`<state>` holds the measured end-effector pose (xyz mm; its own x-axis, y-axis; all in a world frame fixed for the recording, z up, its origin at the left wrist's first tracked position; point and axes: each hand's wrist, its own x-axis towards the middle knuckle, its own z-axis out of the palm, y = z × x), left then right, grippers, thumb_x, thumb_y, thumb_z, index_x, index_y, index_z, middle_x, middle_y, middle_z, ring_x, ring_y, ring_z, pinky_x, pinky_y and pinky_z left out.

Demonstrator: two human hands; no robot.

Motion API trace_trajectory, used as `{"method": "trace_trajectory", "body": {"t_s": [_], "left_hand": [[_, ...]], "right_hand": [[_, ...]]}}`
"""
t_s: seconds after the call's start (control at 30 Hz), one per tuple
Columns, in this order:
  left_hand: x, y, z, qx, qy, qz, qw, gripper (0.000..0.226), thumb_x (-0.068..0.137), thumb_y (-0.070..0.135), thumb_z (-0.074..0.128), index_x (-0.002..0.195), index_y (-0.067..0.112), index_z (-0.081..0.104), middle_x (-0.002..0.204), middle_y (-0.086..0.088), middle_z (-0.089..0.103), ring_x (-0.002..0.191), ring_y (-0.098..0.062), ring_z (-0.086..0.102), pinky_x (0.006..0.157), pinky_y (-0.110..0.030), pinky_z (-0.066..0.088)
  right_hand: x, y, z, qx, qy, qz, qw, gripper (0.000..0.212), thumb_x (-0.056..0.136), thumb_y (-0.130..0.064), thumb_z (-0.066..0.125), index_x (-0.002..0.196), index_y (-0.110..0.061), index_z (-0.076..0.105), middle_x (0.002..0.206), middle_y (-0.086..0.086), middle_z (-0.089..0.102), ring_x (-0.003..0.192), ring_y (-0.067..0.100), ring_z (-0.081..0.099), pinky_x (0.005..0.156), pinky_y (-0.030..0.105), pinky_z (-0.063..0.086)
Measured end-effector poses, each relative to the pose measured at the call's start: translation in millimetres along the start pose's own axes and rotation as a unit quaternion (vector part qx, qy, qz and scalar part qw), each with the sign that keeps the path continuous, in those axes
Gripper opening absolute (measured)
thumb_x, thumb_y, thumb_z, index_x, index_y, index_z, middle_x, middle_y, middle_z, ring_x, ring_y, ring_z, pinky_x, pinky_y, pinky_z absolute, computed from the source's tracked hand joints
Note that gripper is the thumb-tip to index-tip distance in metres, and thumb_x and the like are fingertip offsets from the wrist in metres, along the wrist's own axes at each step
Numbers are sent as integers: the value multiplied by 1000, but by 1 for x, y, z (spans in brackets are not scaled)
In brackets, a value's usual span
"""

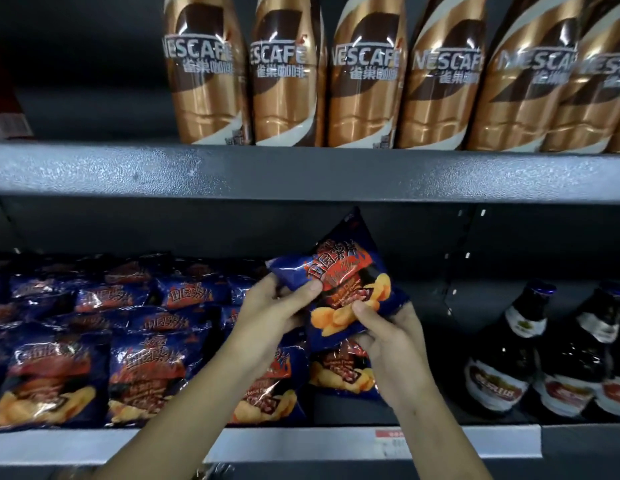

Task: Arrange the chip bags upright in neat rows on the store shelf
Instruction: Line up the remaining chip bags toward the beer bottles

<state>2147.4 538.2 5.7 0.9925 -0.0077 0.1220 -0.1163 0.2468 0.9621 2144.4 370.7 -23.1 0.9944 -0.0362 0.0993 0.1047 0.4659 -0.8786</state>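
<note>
A dark blue chip bag [346,271] with red lettering and pictured yellow chips is held tilted above the lower shelf [301,443]. My left hand [270,313] grips its left edge, thumb on the front. My right hand [388,337] pinches its bottom right corner. Beneath it another chip bag [339,370] stands at the shelf front, partly hidden by my right hand. Several matching bags [142,375] fill the shelf to the left in upright rows going back.
Dark glass bottles [502,358] stand right of the chip bags, with an open gap between. The upper shelf [301,171] carries a row of gold Nescafé bottles [284,71]. A red price tag [388,439] sits on the lower shelf's front strip.
</note>
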Motion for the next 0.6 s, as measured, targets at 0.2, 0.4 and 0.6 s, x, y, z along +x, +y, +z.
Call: {"method": "trace_trajectory", "body": {"t_s": [0.2, 0.4, 0.6], "left_hand": [[3, 19, -17, 148, -48, -5, 988, 23, 84, 15, 74, 107, 14, 71, 103, -6, 77, 95, -26, 73, 83, -40, 59], [-2, 14, -8, 256, -100, 23, 961, 22, 82, 17, 77, 103, 15, 73, 100, 3, 77, 92, -9, 72, 82, -20, 56], [-4, 0, -9, 274, -103, -12, 956, 15, 80, 16, 79, 94, 17, 73, 88, 8, 77, 81, -3, 71, 70, -15, 52]], "right_hand": [[-2, -14, -36, -133, -58, -4, 989, 58, 73, -40, 86, 124, -22, 65, 119, 4, 75, 109, 20, 72, 87, 34, 58], [-2, -24, -47, -219, -52, -48, 973, 18, 90, -4, 68, 105, -9, 75, 102, 6, 79, 98, 19, 74, 79, 25, 57], [0, -10, -58, -232, -37, -32, 971, 14, 89, 0, 68, 99, -7, 76, 99, 6, 80, 93, 19, 75, 74, 24, 58]]}}
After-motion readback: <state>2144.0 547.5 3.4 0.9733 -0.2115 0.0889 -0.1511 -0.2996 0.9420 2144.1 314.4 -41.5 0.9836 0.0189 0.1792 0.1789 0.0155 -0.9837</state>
